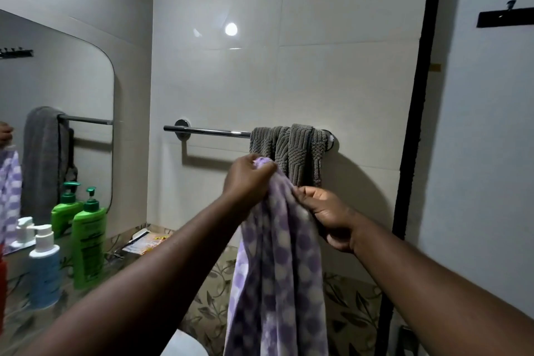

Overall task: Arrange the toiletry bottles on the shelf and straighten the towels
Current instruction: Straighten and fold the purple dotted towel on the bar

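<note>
1. The purple-and-white checked soft towel (277, 254) is off the rail and hangs from both hands. Its top sits at 6 o'clock from the bunched grey ribbed towel (291, 150), just in front of it, and its tail drops out of view.
2. The left hand (248, 182) has its fingers curled tight round the gathered top of the checked towel. The right hand (326, 211), at 4 o'clock from the left, pinches a side edge between thumb and fingertips, with the other fingers folded in.
3. The chrome towel bar (208, 131) is bare from its 9 o'clock mount up to the grey towel, which is crowded against the 3 o'clock end.
4. A tall green pump bottle (88, 240) and a pale blue pump bottle with a white top (43, 269) stand close together at 8 o'clock in the view, beside the mirror (57, 81).
5. Likely risks:
   - Thrown over the bar while bunched, the checked towel would probably hang roped and lopsided.
   - The right-hand pinch is slight, so the hanging weight could pull the edge free.
   - Lifting so close to the grey towel could drag it off the bar.
   - A wide left-elbow swing could topple the bottles.
</note>
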Demonstrator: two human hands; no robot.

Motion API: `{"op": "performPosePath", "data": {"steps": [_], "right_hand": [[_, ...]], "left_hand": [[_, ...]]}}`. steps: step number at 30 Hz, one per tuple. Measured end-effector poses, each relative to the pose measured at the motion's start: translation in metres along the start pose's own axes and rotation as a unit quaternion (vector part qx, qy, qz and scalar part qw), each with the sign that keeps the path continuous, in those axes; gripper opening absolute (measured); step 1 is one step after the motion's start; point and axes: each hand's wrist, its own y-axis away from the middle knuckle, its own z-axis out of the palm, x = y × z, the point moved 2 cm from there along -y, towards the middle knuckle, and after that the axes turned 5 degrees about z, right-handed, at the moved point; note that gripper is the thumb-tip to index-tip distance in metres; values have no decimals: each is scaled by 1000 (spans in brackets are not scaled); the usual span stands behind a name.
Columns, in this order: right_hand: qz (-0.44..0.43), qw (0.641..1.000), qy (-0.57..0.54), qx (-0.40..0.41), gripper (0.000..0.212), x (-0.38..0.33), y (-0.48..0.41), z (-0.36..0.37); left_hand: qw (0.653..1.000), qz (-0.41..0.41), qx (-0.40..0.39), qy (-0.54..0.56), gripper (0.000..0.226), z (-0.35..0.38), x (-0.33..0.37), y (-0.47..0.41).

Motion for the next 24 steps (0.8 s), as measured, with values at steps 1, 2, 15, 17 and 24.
{"op": "performPosePath", "data": {"steps": [1, 2, 15, 17, 24], "right_hand": [[-10, 1000, 1, 24, 27, 1, 0, -3], [-24, 998, -4, 60, 18, 0, 0, -6], [-11, 998, -20, 52, 17, -11, -1, 3], [8, 999, -24, 31, 14, 2, 1, 2], [-88, 992, -1, 92, 19, -16, -5, 13]], "left_hand": [[1000, -5, 15, 2, 26, -6, -2, -2], [1000, -7, 9, 2, 26, -8, -4, -3], [986, 33, -161, -27, 13, 7, -3, 0], [996, 46, -52, -64, 25, -6, -2, -11], [951, 52, -297, -66, 35, 8, -6, 11]]}}
